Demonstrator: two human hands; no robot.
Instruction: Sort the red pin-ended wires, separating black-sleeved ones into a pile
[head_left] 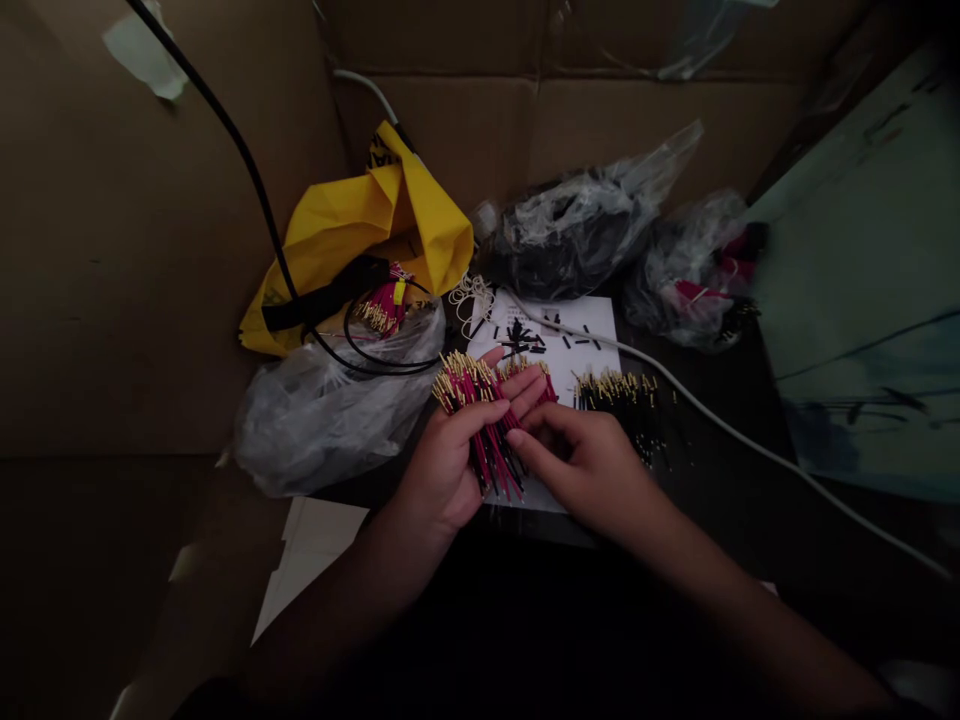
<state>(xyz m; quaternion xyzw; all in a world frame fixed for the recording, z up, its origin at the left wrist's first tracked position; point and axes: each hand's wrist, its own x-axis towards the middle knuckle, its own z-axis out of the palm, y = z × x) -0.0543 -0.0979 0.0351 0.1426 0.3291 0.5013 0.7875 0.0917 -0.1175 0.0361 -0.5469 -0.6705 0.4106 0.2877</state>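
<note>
A thick bundle of red and black wires (491,450) with gold-coloured tips lies across the palm of my left hand (450,455), the thumb over it. My right hand (581,450) is at the bundle's right side, thumb and forefinger closed together against the wires; whether a single wire sits between them is too dark to tell. Behind my left fingers lies another group of red wires (551,388) with gold tips. Right of my hands, black wires (615,390) with gold tips lie in a row. Short black tube pieces (521,340) are scattered on a white paper sheet (606,318).
At the left are a yellow bag (337,215), a tied red wire bundle (386,300) and a crumpled clear bag (322,420). Plastic bags (570,230) with dark contents stand at the back. A grey cable (705,405) crosses the dark table; a black cable (240,150) hangs at left. Cardboard walls surround it.
</note>
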